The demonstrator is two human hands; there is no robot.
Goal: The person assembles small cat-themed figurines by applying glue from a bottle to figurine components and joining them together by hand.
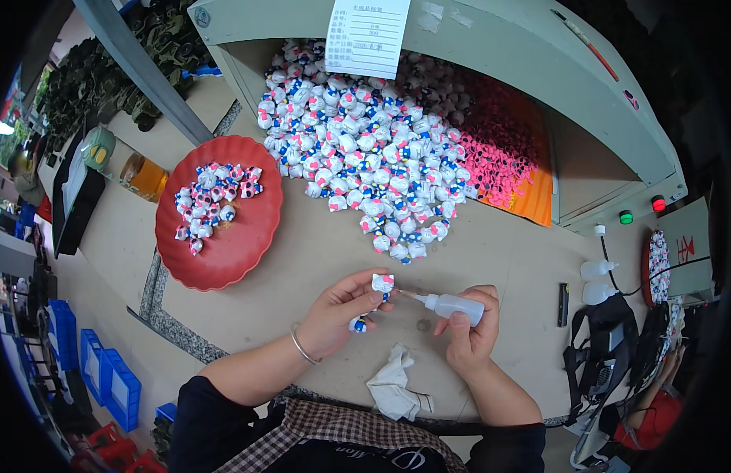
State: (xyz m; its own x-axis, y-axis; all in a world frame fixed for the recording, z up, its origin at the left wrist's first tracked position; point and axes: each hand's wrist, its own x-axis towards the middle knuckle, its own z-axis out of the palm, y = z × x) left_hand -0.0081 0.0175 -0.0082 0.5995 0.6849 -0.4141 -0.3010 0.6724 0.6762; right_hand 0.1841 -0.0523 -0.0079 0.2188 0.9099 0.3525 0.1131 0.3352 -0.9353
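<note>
My left hand (340,309) is closed round a small white cat figurine (383,284) with a pink bow and blue body. A second white and blue figurine (358,324) shows at the lower edge of the same hand. In my right hand (473,331) is a squeeze bottle (458,308) of translucent plastic, held on its side. Its thin nozzle points left and ends close beside the held figurine; whether it touches cannot be made out. Beyond my hands lies a large heap of similar figurines (365,158).
A red scalloped plate (251,244) on the left holds several figurines. Pink pieces (499,169) lie on an orange sheet (541,197) under the grey shelf (492,39). A white cloth (395,385) rests near the table's front edge. Rightward are white bottles (596,293) and a black strapped device (606,347).
</note>
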